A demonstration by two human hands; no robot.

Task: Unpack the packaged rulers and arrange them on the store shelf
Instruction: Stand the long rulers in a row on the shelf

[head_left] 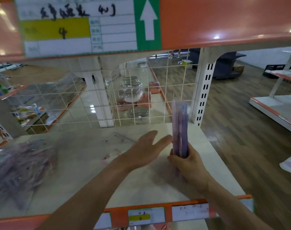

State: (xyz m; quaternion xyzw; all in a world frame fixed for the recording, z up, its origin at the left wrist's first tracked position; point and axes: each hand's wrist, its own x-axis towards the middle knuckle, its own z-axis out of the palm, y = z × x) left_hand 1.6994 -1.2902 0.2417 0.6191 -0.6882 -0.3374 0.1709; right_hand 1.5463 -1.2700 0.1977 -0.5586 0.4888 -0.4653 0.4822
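1. Evidently early: one shelf shows no arranged row yet.
2. One blurred heap of packaged rulers lies at the shelf's left end, number unreadable.
3. One purple ruler bundle stands upright over the shelf's right side, its base gripped by the right hand.
4. Just beside it, the left hand hovers, fingers straight and empty.

I see a purple bundle of rulers with some blue, right of the middle. The shelf is pale cream with an orange front edge. Upper left, the sign is white with a yellow block and a green strip. The wire grid makes white squares. The floor is brown planks.
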